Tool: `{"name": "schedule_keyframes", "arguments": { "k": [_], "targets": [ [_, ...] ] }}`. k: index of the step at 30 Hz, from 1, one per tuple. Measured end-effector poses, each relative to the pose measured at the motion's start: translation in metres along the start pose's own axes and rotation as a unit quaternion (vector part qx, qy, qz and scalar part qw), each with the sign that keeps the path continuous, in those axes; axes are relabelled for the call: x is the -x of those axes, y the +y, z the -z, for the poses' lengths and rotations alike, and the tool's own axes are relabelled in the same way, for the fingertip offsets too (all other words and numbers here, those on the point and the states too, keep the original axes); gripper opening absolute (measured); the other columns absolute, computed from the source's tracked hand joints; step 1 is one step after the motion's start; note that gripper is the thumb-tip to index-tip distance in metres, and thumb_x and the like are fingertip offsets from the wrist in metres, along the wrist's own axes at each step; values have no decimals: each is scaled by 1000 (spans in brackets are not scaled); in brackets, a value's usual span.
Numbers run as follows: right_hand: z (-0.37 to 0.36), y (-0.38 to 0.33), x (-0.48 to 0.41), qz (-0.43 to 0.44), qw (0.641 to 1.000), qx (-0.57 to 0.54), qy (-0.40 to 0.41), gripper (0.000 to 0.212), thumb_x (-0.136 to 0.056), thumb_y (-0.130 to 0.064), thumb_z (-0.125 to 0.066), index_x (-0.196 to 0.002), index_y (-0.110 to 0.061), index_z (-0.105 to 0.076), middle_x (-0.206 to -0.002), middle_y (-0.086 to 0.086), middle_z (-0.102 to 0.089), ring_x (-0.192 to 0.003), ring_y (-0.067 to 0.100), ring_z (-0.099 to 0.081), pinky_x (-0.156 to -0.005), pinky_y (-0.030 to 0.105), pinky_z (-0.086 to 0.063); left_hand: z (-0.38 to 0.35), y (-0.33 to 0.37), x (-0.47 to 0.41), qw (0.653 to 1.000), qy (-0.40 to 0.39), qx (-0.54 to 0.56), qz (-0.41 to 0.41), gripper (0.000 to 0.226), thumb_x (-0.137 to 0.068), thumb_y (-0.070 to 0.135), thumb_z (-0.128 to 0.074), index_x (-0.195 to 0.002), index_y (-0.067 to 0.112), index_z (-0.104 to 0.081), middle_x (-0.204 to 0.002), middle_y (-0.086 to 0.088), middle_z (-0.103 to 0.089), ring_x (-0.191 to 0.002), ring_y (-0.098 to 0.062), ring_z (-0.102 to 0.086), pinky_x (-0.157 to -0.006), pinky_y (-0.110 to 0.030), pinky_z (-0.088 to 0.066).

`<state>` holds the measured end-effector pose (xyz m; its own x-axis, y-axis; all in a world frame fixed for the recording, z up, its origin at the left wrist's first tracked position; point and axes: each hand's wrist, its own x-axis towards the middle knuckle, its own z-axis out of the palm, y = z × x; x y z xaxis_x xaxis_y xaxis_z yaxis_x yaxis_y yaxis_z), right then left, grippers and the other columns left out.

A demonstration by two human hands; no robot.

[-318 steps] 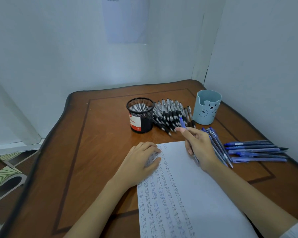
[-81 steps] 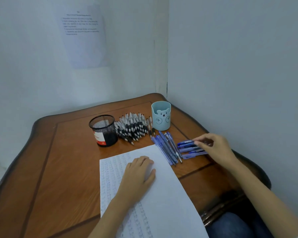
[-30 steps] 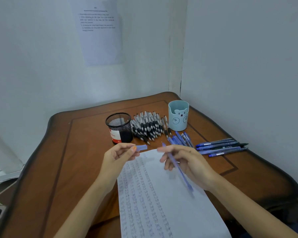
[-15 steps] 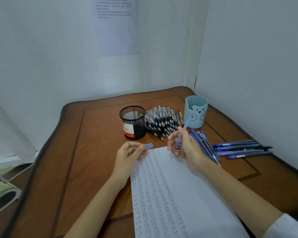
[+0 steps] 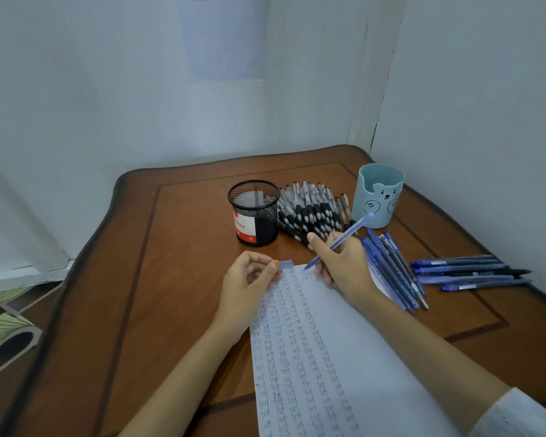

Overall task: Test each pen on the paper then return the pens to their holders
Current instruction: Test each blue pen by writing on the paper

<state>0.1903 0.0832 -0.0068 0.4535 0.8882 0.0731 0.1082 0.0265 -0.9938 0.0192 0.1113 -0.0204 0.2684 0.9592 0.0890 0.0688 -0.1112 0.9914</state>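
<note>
My right hand (image 5: pixel 341 263) grips a blue pen (image 5: pixel 347 236) in a writing hold, its tip down at the top edge of the white paper (image 5: pixel 344 357). The sheet is covered with columns of small handwriting. My left hand (image 5: pixel 246 282) pinches the pen's blue cap (image 5: pixel 286 264) beside the paper's top left corner. A black mesh holder (image 5: pixel 254 212) and a light blue bear holder (image 5: pixel 377 195) stand at the back of the table. Several black pens (image 5: pixel 309 212) lie heaped between them.
Two groups of blue pens lie to the right: one fanned beside my right wrist (image 5: pixel 391 269), one laid sideways near the wall (image 5: pixel 470 272). The brown wooden table (image 5: pixel 155 279) sits in a corner of white walls. Its left edge drops to the floor.
My right hand has turned the pen tip down and lowered it to the top of the paper. My left hand still pinches the cap. The camera has tilted slightly down.
</note>
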Motion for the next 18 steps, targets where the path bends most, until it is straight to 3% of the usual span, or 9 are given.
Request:
{"name": "schedule_keyframes", "arguments": {
  "k": [3,7,18],
  "targets": [
    [0,6,-1,34,999,40,1,40,-93,-10,-61,-61,-7,-37,-46,18,-51,-28,14,-39,-33,21,-29,-1,0,0,1000,4,-3,-4,12,-91,14,-63,-95,4,-59,-86,-8,-73,-82,-19,-70,-76,-28,-56],
    [1,11,-2,51,996,67,-7,36,-85,10,-54,-60,-8,-36,-48,12,-39,-33,16,-48,-34,20,-32,-2,-1,0,1000,6,-8,-4,11,-91,14,-62,-95,5,-59,-85,-8,-72,-82,-20,-70,-74,-26,-56],
    [-1,13,-4,67,996,53,-25,35,-84,12,-53,-59,-7,-36,-51,12,-38,-33,18,-49,-34,17,-30,-2,-1,-1,999,11,-31,-7,9,-90,17,-64,-92,9,-61,-84,-5,-73,-81,-20,-70,-80,-38,-56]
  ]
}}
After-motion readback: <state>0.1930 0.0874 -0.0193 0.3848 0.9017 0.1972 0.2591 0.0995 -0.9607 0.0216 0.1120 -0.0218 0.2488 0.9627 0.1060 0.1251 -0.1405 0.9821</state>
